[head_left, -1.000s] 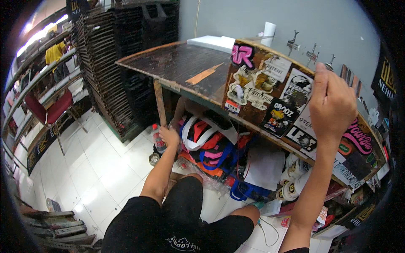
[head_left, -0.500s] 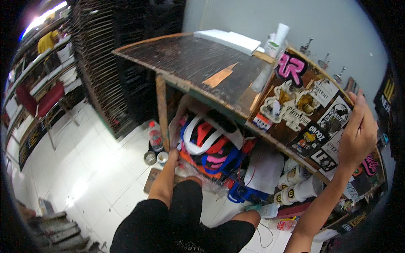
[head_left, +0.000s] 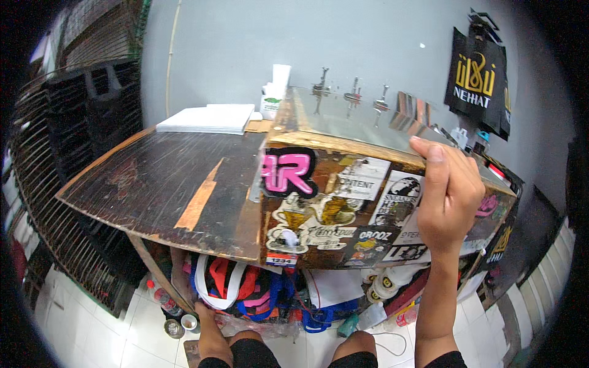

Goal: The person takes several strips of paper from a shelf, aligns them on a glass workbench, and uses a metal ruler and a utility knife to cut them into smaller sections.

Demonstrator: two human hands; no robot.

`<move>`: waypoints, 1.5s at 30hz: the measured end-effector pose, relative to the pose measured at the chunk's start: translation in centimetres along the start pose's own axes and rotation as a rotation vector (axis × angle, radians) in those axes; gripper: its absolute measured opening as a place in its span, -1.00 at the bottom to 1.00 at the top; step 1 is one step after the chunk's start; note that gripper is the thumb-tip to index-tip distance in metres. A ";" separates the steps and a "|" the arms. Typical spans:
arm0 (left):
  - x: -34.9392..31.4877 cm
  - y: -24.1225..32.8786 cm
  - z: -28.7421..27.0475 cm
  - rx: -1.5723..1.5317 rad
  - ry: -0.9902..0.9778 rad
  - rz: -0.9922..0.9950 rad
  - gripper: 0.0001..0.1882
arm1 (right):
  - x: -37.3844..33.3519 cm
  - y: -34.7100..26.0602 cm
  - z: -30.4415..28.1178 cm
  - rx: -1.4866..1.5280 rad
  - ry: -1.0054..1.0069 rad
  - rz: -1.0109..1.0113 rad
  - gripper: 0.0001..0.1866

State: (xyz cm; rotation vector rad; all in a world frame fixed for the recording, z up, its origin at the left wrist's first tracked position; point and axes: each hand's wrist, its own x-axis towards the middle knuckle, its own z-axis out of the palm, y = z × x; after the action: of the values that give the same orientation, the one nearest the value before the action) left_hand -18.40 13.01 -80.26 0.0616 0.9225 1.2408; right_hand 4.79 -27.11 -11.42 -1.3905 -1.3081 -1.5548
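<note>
My right hand (head_left: 449,191) is raised at the upper edge of a sticker-covered wooden box (head_left: 343,142), its fingers bent over that edge. This box has a glass top (head_left: 346,116) and sits on the right part of a worn dark table (head_left: 159,178). Low on the left, my left hand (head_left: 202,311) is beside the lower end of a wooden table leg (head_left: 158,270), close to a heap of red, blue and white straps and bags (head_left: 236,285). Its fingers are hidden, so what it touches cannot be made out.
White paper (head_left: 205,118) lies on the table by a cup with a white roll (head_left: 273,92). Metal pieces (head_left: 353,91) and colour swatches (head_left: 410,113) are on the glass. Black bags (head_left: 475,80) hang on the wall. A bottle (head_left: 164,299) and small pots (head_left: 189,321) stand on the floor.
My view has tilted up and to the right, showing the box's glass top and the wall. My right hand stays at the box's edge, its fingers now more bent.
</note>
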 end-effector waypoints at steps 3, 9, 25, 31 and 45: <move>-0.5 -0.1 0.4 0.043 -0.031 0.021 -0.57 | -0.4 0.1 0.3 -0.032 -0.018 0.008 -0.80; -0.8 1.0 2.0 0.217 0.026 0.087 -0.56 | -0.1 0.3 0.9 -0.005 0.041 -0.022 -0.82; -2.8 -0.2 5.8 0.548 0.108 0.164 -0.54 | -0.3 0.1 0.0 0.015 -0.008 0.030 -0.84; -2.1 -1.1 3.8 0.491 0.138 0.148 -0.53 | -0.2 0.9 0.9 0.005 0.089 -0.023 -0.77; 0.0 0.2 -0.7 0.316 0.220 0.179 -0.50 | -0.8 0.5 0.8 -0.032 0.011 0.006 -0.78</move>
State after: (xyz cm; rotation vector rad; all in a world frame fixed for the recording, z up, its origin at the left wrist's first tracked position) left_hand -18.94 12.82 -80.63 0.2671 1.3230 1.2728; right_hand 5.72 -26.58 -12.14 -1.4029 -1.2764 -1.5838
